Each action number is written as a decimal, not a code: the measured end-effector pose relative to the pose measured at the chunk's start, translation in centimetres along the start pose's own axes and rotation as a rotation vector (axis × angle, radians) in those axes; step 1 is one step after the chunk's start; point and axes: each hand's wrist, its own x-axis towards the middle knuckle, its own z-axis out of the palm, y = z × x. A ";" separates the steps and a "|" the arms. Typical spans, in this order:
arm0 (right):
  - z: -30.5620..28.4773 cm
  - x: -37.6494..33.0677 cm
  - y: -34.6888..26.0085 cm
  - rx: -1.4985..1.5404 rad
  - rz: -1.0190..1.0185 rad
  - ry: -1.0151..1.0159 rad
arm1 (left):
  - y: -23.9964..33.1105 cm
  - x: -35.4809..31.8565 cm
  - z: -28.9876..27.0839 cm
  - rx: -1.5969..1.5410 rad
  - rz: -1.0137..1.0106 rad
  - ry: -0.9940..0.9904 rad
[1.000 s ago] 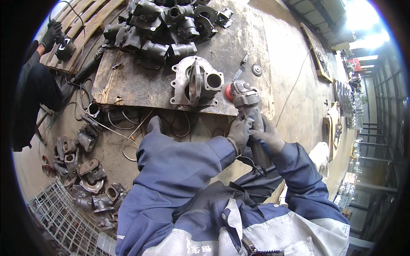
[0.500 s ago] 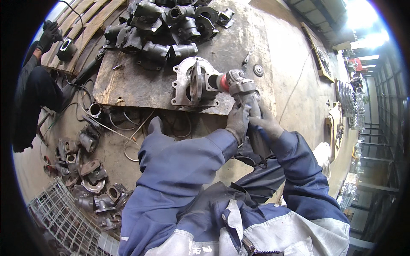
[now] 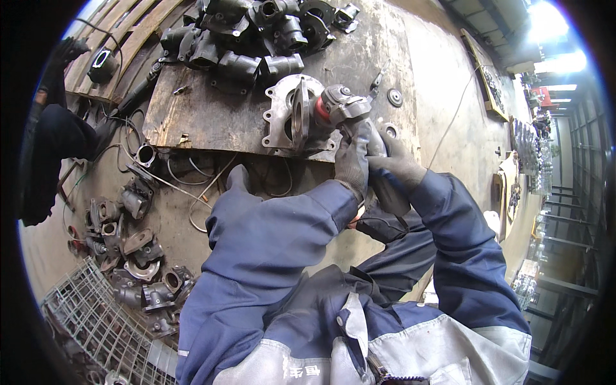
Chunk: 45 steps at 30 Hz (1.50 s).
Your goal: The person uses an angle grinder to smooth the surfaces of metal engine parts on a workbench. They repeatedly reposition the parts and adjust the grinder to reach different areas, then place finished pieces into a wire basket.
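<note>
An angle grinder (image 3: 347, 106) with a red disc tilts over the right side of a flanged metal casting (image 3: 277, 108). Its head hides that part of the casting, and I cannot tell if the disc touches it. My left hand (image 3: 352, 157), in a grey glove, is wrapped round the grinder just behind the head. Farther back, my gloved right hand (image 3: 399, 168) grips the grinder's body from the right side. The casting sits near the front edge of a worn wooden board (image 3: 212, 128), with a round flange standing up from it.
Several dark castings (image 3: 237, 67) are heaped at the board's back. Small round discs (image 3: 394, 97) lie on its right. More castings (image 3: 138, 199) and hoses cover the floor at left, beside a wire cage (image 3: 96, 308). Another person (image 3: 61, 138) works at far left near a pallet (image 3: 119, 38).
The grinder's head has moved left and away from me, farther over the casting, with both hands still round the tool. The whole view has shifted slightly.
</note>
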 end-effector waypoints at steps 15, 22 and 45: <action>-0.1 -6.0 2.0 0.207 0.057 0.053 | -1.3 -3.5 0.6 -0.019 -0.205 -0.205; -0.1 -5.3 4.5 0.327 0.024 0.165 | -1.3 -2.3 1.4 0.035 -0.205 -0.186; -3.8 -0.4 8.0 1.004 -0.141 0.065 | 3.2 0.3 4.7 0.639 0.013 -0.323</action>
